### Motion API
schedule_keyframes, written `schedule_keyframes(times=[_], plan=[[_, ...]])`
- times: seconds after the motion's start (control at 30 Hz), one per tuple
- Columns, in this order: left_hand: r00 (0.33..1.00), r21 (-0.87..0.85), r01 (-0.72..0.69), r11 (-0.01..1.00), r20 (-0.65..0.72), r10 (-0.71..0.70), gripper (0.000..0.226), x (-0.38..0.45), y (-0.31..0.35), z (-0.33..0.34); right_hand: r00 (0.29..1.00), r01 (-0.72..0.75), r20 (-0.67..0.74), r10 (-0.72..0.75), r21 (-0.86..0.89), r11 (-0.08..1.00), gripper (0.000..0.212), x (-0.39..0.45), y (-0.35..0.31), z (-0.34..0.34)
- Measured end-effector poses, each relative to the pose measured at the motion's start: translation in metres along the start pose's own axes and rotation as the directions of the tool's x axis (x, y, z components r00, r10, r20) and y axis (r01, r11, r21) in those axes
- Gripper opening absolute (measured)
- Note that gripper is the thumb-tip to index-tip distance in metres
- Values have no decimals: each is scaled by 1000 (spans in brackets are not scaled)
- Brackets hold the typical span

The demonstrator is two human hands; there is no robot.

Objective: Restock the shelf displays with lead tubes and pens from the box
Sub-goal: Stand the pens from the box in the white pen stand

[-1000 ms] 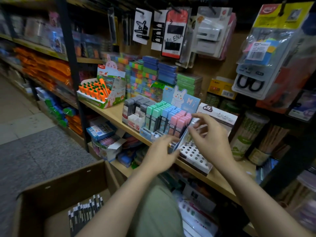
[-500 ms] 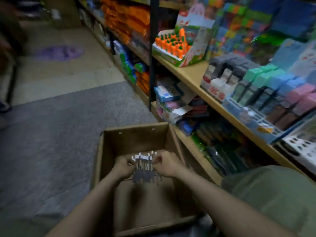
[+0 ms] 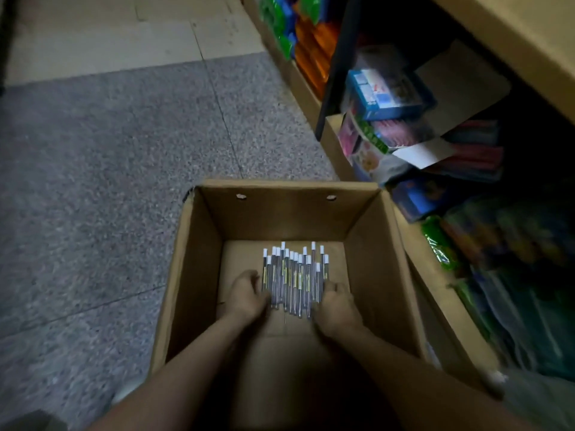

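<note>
Grey speckled floor tiles (image 3: 109, 181) fill the left of the head view, with paler tiles beyond them. An open cardboard box (image 3: 199, 259) stands on the floor, its right wall close beside the lowest shelf (image 3: 314, 98) of a store rack. Two small holes pierce the box's far wall.

On the box bottom lies a row of slim clear lead tubes (image 3: 294, 275) with white caps, aligned side by side, caps pointing away from the person. Yellow label strips show on several tubes.

Both forearms reach down into the box. The left hand (image 3: 245, 295) sits against the left edge of the row, fingers curled inward onto the outer tubes. The right hand (image 3: 337, 303) sits against the right edge, fingers likewise curled onto the tubes. The row lies bracketed between both hands.

On the shelf, a blue packet (image 3: 385, 94) sits atop pink packets; green and orange packs (image 3: 298, 32) are stacked further along.
</note>
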State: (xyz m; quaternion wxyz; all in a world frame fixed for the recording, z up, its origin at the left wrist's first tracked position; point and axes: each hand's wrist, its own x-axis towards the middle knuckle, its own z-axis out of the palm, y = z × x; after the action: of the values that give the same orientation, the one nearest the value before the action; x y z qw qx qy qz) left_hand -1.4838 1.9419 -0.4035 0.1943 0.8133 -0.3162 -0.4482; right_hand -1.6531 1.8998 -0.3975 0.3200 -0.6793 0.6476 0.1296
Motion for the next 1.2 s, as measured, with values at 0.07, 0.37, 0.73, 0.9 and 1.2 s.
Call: schedule_keyframes(times=[0.07,0.37,0.73,0.9,1.2], plan=[[1000,36,-20,999,2,20,58,12,2,5,998,-40,-54,42,45,998,58,14,-2,2],[987,60,41,997,-155,-31,54,28,2,37,984,-128,-91,154,243,962,42,57,-6,3],[965,84,63,994,-261,-39,48,29,7,53,962,-135,-156,224,442,887,20,58,-2,17],[963,-1,-5,1000,-271,5,29,28,8,58,941,-176,-143,307,568,804,23,58,-2,24],[969,-106,43,993,-238,-68,22,34,17,55,928,-131,-205,310,600,789,29,43,-3,8]])
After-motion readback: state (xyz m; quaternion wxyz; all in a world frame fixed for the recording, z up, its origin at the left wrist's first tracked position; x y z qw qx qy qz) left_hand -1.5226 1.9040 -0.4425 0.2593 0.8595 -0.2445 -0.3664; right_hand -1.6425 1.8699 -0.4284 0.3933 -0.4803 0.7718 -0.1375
